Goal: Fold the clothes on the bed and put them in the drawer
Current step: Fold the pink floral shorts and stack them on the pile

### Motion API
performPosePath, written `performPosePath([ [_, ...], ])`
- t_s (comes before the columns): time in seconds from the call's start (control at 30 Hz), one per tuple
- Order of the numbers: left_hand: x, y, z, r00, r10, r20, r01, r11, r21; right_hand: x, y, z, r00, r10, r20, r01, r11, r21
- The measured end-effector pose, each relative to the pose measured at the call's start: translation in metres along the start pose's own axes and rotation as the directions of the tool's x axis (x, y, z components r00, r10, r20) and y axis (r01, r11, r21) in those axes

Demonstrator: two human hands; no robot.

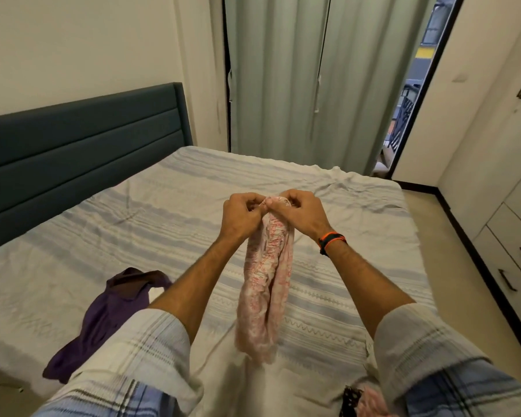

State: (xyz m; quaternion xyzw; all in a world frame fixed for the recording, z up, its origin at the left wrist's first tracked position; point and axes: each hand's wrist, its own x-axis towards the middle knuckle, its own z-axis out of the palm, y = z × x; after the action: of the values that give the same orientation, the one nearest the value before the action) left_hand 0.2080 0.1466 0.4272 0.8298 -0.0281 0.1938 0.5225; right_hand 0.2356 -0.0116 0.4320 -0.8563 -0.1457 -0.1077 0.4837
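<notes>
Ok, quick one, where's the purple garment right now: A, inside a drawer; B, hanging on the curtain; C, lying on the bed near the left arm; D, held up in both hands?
C: the purple garment lies crumpled on the bed, while both hands pinch the pink patterned cloth.

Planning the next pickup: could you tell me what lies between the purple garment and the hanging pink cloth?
The person's left forearm crosses there above the striped bedsheet, in the head view.
</notes>
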Motion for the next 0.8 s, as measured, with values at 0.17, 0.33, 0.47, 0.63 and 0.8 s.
performPosePath([
  [0.17,0.024,-0.006,0.002,0.996,0.081,0.037,-0.084,0.992,0.089,0.015,-0.01,0.008,0.998,0.053,-0.034,-0.059,0.973,-0.222],
  [0.33,0.039,-0.024,-0.001,0.982,0.052,0.181,-0.069,0.994,0.084,0.032,-0.014,0.021,0.986,0.089,-0.144,-0.112,0.981,-0.16],
  [0.47,0.038,-0.057,-0.002,0.967,0.014,0.253,-0.057,0.985,0.163,0.034,-0.009,0.03,0.981,0.087,-0.174,-0.123,0.97,-0.212],
  [0.63,0.042,-0.067,0.002,0.983,0.075,0.169,-0.088,0.993,0.073,0.03,0.005,0.044,0.992,0.091,-0.091,-0.122,0.881,-0.456],
  [0.8,0.057,-0.068,0.005,0.982,0.111,0.151,-0.128,0.986,0.105,0.033,0.009,0.046,0.992,0.089,-0.089,-0.121,0.864,-0.489],
])
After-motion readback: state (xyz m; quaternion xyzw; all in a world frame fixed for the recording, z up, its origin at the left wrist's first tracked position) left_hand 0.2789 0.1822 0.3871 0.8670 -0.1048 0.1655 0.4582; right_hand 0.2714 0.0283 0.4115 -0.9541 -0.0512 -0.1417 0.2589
